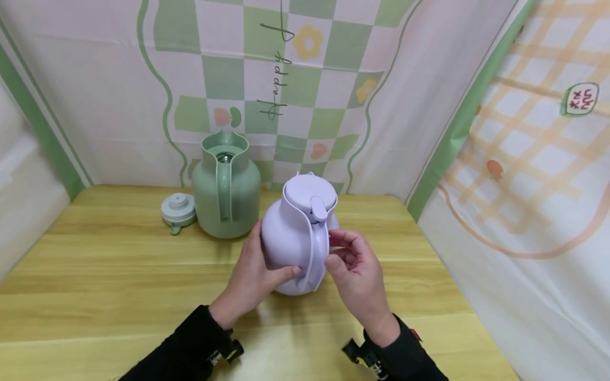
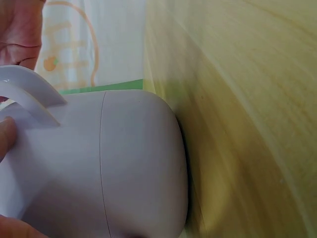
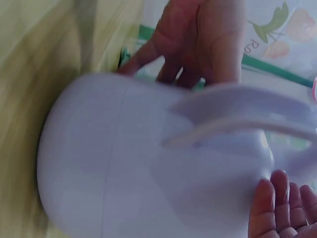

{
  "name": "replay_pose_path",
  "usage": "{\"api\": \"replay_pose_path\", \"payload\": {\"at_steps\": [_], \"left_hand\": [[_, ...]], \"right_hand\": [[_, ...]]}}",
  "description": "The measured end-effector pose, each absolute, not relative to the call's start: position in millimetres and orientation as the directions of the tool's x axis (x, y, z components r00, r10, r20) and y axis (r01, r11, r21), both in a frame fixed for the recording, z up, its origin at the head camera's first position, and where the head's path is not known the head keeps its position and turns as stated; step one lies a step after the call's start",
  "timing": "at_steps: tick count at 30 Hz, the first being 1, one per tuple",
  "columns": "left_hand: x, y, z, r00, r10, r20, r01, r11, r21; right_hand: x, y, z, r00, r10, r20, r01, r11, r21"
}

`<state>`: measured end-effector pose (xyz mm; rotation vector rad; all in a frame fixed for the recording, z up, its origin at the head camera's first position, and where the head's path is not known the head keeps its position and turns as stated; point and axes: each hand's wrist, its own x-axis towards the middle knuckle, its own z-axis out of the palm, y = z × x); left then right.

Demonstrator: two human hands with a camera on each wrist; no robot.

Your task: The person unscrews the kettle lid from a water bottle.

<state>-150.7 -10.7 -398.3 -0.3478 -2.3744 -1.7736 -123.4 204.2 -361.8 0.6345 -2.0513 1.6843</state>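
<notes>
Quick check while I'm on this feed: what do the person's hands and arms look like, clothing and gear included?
Both the left hand and the right hand are ungloved. The left sleeve and right sleeve are black and long; a small red tag shows near the right cuff. Each wrist carries a small dark device with yellowish detail; its lettering is unreadable.

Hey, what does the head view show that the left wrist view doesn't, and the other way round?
Only the head view shows the green jug, the loose stopper beside it, the lid on the lavender jug and the "Happy" lettering. Only the left wrist view shows the seam around the lavender jug's body. Both share the lavender jug, its handle, the wooden table, and at least part of the left grip and right grip.
</notes>
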Motion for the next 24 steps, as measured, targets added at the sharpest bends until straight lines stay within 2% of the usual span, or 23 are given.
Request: {"api": "replay_pose_path", "payload": {"at_steps": [6, 11, 17, 20, 24], "left_hand": [[-151, -13, -398, -0.952, 0.11, 0.285, 0.304, 0.255, 0.918], [-150, -14, -398, -0.946, 0.128, 0.298, 0.321, 0.24, 0.916], [-152, -14, -399, -0.929, 0.131, 0.346, 0.368, 0.235, 0.9], [-153, -14, -400, -0.922, 0.129, 0.365, 0.386, 0.238, 0.891], [-153, -15, -401, -0.918, 0.124, 0.375, 0.395, 0.246, 0.885]], "right_hand": [[-120, 191, -367, -0.834, -0.126, 0.537, -0.552, 0.19, -0.812], [-116, 182, -367, -0.854, -0.15, 0.498, -0.518, 0.154, -0.842], [-115, 174, -370, -0.844, -0.169, 0.509, -0.532, 0.136, -0.836], [-115, 170, -371, -0.853, -0.188, 0.487, -0.508, 0.083, -0.857], [-115, 165, -370, -0.886, -0.216, 0.41, -0.412, -0.036, -0.91]]}}
